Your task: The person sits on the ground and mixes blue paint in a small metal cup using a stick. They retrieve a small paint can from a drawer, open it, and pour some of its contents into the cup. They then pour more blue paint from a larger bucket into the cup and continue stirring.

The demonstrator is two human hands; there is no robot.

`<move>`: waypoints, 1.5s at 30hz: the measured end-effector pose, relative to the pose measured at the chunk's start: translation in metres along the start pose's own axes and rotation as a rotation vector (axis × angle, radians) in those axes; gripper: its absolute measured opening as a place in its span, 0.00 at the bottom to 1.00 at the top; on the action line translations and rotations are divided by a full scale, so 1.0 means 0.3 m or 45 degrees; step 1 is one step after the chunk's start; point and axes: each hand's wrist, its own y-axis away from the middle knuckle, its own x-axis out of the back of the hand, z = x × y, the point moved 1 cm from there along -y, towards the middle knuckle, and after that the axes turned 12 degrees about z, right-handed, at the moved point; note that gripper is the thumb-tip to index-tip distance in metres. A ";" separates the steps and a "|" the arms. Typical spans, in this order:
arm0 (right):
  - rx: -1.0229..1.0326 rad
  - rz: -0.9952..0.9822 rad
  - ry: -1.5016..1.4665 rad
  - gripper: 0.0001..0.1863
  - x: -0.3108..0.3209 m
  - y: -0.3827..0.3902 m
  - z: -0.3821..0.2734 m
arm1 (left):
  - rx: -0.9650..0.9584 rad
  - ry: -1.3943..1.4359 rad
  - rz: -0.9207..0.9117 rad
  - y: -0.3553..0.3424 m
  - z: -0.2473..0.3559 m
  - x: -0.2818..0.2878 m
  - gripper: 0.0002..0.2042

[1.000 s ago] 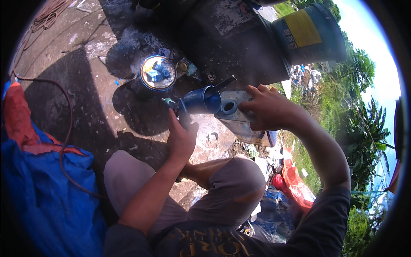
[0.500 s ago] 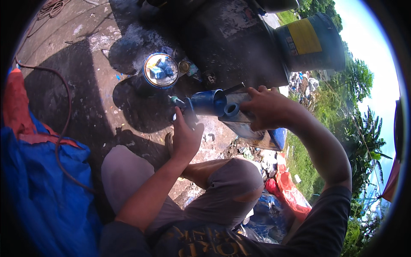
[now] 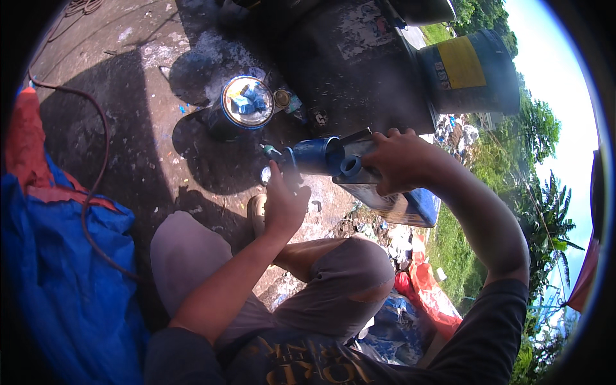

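My left hand (image 3: 287, 202) is closed around the handle of a spray gun (image 3: 274, 154). A blue cylindrical cup (image 3: 313, 156) sits on the gun, its open mouth turned to the right. My right hand (image 3: 399, 159) grips the upper side of a rectangular metal can (image 3: 385, 200), blue at its far end. The can's round blue-stained spout (image 3: 350, 165) is right beside the cup's rim. Whether liquid runs between them I cannot make out. A dark flat strip (image 3: 356, 136) projects by the cup's mouth next to my right fingers; its kind is unclear.
Beyond the gun stands a paint-stained bucket (image 3: 247, 102) with blue scraps on top. A small round tin (image 3: 282, 98) is beside it. A large dark panel (image 3: 346, 70) and a blue-green drum (image 3: 468, 70) stand farther off. At left lie a hose (image 3: 102, 147) and blue tarp (image 3: 64, 256).
The spray gun, cup and can sit slightly farther right in the picture, as does the bucket. Both hands keep their holds, and the spout stays by the cup's rim.
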 end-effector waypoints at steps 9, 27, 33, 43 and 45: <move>0.007 -0.061 0.040 0.23 0.016 -0.024 -0.014 | -0.067 0.041 -0.019 -0.016 -0.040 -0.024 0.47; -0.028 -0.157 0.076 0.26 0.027 -0.047 -0.034 | -0.117 0.006 0.024 -0.015 -0.080 -0.059 0.48; -0.007 -0.159 0.083 0.27 0.013 -0.057 -0.033 | -0.142 -0.006 0.044 -0.015 -0.088 -0.064 0.47; -0.009 -0.183 0.094 0.28 0.012 -0.063 -0.037 | -0.115 -0.031 0.038 -0.014 -0.086 -0.062 0.48; -0.005 -0.176 0.093 0.27 0.009 -0.064 -0.036 | -0.090 -0.035 0.021 -0.015 -0.082 -0.059 0.48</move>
